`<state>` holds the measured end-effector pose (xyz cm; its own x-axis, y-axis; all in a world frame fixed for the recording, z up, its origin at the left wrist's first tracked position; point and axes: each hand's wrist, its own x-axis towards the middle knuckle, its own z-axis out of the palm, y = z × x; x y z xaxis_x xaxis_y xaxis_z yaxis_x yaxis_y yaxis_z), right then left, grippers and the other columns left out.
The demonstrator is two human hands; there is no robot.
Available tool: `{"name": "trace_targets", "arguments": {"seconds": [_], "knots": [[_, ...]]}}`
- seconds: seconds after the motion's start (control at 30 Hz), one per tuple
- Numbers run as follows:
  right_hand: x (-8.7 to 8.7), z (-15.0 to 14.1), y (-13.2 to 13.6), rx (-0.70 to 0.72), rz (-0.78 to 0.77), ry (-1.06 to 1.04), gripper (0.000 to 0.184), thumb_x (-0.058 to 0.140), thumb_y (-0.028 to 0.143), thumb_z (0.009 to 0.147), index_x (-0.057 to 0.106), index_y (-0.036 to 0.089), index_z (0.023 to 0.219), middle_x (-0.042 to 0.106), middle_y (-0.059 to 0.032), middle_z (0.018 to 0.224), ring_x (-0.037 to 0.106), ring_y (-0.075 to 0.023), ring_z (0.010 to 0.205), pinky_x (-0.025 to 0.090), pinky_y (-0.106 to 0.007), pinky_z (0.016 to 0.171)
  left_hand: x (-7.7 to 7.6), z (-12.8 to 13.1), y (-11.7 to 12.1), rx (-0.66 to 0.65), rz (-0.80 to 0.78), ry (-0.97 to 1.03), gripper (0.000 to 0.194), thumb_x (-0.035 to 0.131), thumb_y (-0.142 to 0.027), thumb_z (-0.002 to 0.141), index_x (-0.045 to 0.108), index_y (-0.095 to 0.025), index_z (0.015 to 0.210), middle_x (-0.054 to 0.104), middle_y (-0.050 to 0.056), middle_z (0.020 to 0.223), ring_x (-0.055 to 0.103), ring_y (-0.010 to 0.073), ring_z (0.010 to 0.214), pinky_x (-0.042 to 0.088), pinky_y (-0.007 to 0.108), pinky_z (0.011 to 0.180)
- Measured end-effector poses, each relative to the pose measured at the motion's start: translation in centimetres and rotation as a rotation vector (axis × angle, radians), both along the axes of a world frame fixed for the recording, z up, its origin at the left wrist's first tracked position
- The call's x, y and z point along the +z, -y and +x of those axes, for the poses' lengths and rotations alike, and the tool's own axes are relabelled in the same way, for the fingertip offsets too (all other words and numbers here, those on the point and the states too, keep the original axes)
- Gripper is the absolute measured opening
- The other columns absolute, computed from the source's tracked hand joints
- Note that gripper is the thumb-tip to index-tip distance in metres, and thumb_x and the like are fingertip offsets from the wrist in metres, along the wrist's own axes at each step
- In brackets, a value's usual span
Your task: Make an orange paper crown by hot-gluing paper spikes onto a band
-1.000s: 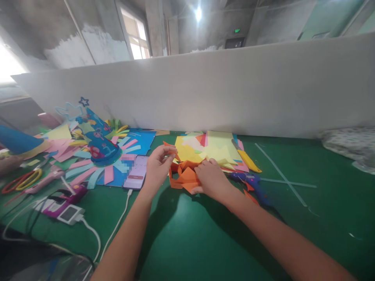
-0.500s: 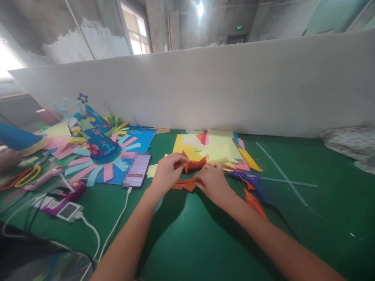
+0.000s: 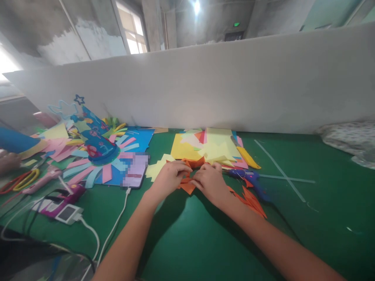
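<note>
On the green surface, a folded orange paper piece with pointed flaps around an open middle is held between the left hand and the right hand, partly covered. Both hands are curled palm-down, fingertips nearly closed on its edges. One flap is pointed toward the wearer; the piece's long axis cannot be told.

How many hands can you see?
3: left hand and right hand, both on the orange paper in the middle; another person's hand by the blue cone, far left. More may be hidden.
</note>
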<state>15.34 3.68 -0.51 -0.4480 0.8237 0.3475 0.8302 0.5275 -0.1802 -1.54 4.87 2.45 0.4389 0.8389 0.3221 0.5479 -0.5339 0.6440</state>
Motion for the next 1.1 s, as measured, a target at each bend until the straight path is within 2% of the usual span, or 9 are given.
{"name": "trace_targets", "arguments": {"seconds": [0.2,0.47,0.7,1.1], "knots": [[0.06,-0.2,-0.02,-0.021,0.027,0.031,0.029,0.051,0.034,0.088,0.067,0.02,0.068,0.069,-0.0025,0.07,0.046,-0.0159,0.075,0.018,-0.036,0.075,0.17,-0.27,0.24,-0.046,0.007,-0.033,0.029,0.046,-0.003,0.076,0.069,-0.018,0.082,0.067,0.002,0.084,0.061,0.014,0.08,0.047,0.023,0.071],[0.72,-0.28,0.11,-0.016,-0.026,0.075,0.023,0.054,0.031,0.086,0.068,0.021,0.071,0.069,-0.0012,0.072,0.047,-0.0158,0.077,0.018,-0.035,0.073,0.74,-0.45,0.74,-0.112,-0.008,-0.043,0.032,0.045,0.0,0.071,0.067,-0.019,0.082,0.065,0.002,0.086,0.059,0.0137,0.077,0.046,0.023,0.07],[0.5,-0.27,-0.07,-0.018,-0.052,0.052,0.023,0.055,0.035,0.086,0.068,0.022,0.072,0.069,-0.0012,0.071,0.045,-0.0158,0.077,0.018,-0.035,0.074,0.91,-0.32,0.75,-0.129,-0.031,-0.031,0.028,0.046,0.001,0.071,0.065,-0.018,0.08,0.064,0.003,0.083,0.058,0.0128,0.075,0.046,0.022,0.068],[0.56,-0.27,0.07,-0.002,-0.041,0.019,0.022,0.057,0.034,0.085,0.068,0.021,0.07,0.069,-0.0011,0.07,0.047,-0.0159,0.076,0.019,-0.035,0.075,0.32,-0.14,0.62,-0.074,-0.069,0.02,0.025,0.048,0.002,0.066,0.063,-0.017,0.074,0.062,0.001,0.077,0.055,0.0115,0.069,0.045,0.022,0.063]]}}
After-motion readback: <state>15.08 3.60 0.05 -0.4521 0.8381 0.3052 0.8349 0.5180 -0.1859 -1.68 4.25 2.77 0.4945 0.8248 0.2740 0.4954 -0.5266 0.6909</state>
